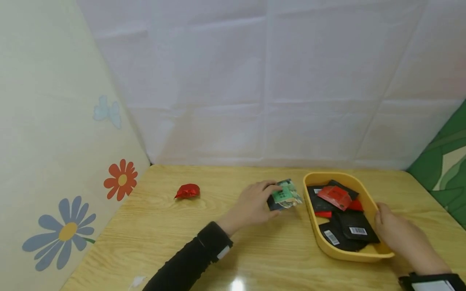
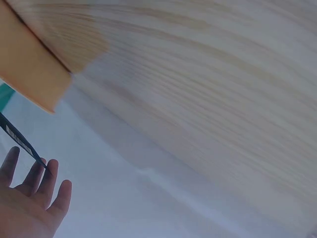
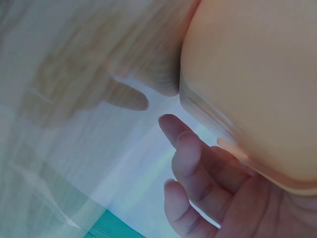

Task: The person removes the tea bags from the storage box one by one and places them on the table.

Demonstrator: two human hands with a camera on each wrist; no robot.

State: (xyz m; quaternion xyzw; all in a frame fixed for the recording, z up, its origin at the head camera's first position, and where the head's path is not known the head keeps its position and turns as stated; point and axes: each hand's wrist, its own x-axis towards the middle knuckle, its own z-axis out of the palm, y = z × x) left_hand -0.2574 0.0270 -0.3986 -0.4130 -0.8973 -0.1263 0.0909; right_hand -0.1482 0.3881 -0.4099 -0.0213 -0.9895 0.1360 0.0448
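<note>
My left hand (image 1: 252,205) pinches a flat green-and-black packet (image 1: 285,195) above the table, just left of a yellow plastic tray (image 1: 308,177). In the left wrist view the packet (image 2: 19,140) shows edge-on with a barcode, held at the fingers. My right hand (image 1: 400,234) grips the tray's right rim; in the right wrist view its fingers (image 3: 190,166) curl under that rim. Inside the tray lie several black packets (image 1: 356,224) with barcode labels, along with red ones, a shiny red packet (image 1: 336,197) on top.
A crumpled red foil packet (image 1: 187,191) lies on the wooden table (image 1: 164,238), towards the back left. A white cloth (image 1: 233,101) hangs behind the table. Flower-printed panel (image 1: 54,133) stands at left, a green one (image 1: 447,169) at right.
</note>
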